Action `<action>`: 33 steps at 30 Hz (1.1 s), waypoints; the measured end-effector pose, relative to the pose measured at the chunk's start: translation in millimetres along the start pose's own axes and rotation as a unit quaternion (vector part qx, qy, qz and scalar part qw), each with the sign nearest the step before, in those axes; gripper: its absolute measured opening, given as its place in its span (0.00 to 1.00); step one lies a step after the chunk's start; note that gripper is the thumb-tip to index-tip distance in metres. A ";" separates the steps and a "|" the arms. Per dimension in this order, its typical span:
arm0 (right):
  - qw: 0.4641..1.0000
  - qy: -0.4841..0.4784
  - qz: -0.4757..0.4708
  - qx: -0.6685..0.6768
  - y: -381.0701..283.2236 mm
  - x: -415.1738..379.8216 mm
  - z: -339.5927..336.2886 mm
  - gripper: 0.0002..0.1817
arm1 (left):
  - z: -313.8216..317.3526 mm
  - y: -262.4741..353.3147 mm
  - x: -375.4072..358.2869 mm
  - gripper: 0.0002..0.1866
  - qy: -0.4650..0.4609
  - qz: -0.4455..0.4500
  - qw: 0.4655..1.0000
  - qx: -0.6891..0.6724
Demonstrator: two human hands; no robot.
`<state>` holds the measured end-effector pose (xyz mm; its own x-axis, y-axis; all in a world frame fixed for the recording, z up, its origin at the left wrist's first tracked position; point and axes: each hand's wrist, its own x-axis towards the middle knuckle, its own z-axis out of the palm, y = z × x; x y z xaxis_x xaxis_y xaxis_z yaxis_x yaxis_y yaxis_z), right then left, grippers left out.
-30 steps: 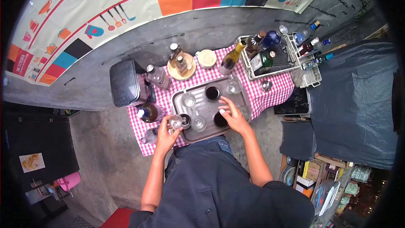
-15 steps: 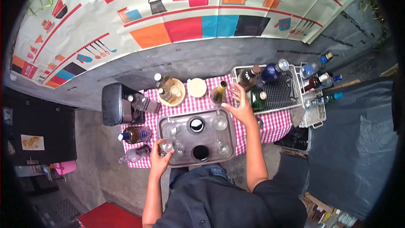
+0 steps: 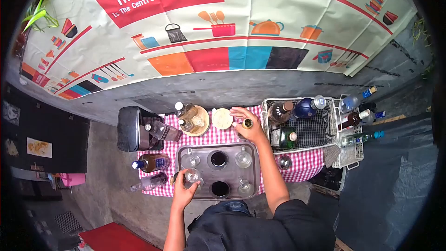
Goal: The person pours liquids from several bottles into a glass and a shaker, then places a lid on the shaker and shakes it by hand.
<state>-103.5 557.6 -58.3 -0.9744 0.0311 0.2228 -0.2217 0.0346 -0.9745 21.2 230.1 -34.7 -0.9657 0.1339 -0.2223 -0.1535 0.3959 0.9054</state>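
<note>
L grip (image 3: 184, 194) clamped on small clear drinking glass (image 3: 191, 175) over left side of grey-brown rectangular tray (image 3: 231, 174), prob light, stiff, fragile, best pinched round sides; R grip (image 3: 257, 133) curls round dark glass bottle (image 3: 247, 123) behind tray, can't tell if clamped, prob heavier, slick

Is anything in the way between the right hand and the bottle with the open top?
Nothing that I can see. The right hand is right at the bottle. The pale round-topped container is beside the fingertips, not in between. How firmly the hand grips, I can't tell.
</note>
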 end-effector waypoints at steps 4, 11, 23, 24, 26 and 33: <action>1.000 -0.005 0.011 0.007 9.9 0.9 0.8 0.21 | -2.4 12.4 5.8 0.27 0.014 -0.034 0.999 -0.037; 0.995 0.064 0.072 -0.022 20.0 4.7 16.0 0.06 | -5.6 16.3 -5.3 0.27 0.065 -0.023 0.994 -0.088; 0.982 0.000 -0.082 0.171 -110.9 21.1 7.4 0.38 | -25.2 28.8 -5.5 0.26 0.054 0.041 0.994 -0.085; 0.980 -0.004 -0.099 0.172 -129.1 20.2 7.8 0.41 | -27.3 34.8 -4.4 0.25 0.045 0.041 0.995 -0.074; 0.983 0.012 -0.109 0.146 -164.9 13.1 12.3 0.49 | -34.8 52.6 -5.1 0.24 0.025 0.033 0.997 -0.058; 0.992 0.002 -0.104 0.078 -258.0 -21.0 42.3 0.50 | -71.6 74.5 -1.6 0.24 -0.023 0.123 0.991 -0.049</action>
<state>-27.4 505.8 187.3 -0.9070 0.0436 0.4188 -0.4210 -0.1133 -0.8999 -3.7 194.4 59.0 -0.9661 0.2582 -0.0060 0.0626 0.2565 0.9645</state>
